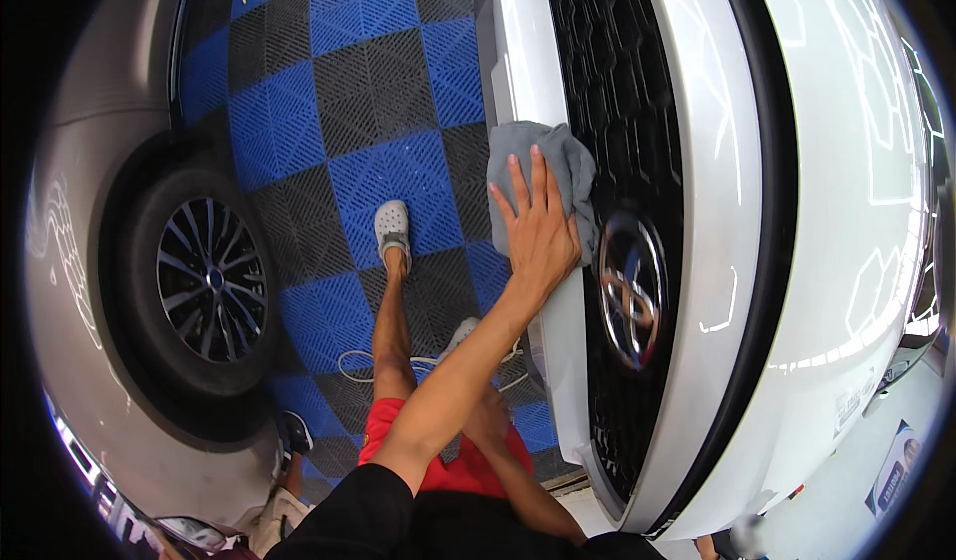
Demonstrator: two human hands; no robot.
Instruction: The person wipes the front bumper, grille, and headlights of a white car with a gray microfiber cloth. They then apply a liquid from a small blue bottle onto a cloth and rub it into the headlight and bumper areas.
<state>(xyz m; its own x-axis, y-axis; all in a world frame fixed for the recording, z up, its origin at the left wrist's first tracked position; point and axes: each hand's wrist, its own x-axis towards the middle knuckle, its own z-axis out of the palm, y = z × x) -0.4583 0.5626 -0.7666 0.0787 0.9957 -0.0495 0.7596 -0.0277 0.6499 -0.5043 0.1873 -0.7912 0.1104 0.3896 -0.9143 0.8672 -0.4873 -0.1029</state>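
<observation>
My left hand (pixel 539 231) lies spread over a folded grey cloth (pixel 515 138), fingers pointing up the picture. The cloth rests on the white bumper trim (pixel 564 336) of a white car and overlaps the edge of its black honeycomb grille (pixel 616 75). Just right of the cloth, a chrome oval emblem (pixel 632 291) sits in the grille. My right hand (pixel 489 413) is down by the leg of my red shorts (pixel 485 470), partly hidden behind my left forearm; its fingers do not show clearly.
A beige car with a black-and-silver wheel (pixel 214 280) stands at left. Blue and black grid tiles (pixel 373 97) cover the floor between the cars. A white cord (pixel 355 355) lies near my feet. Another person's dark shoe (pixel 297 431) shows at lower left.
</observation>
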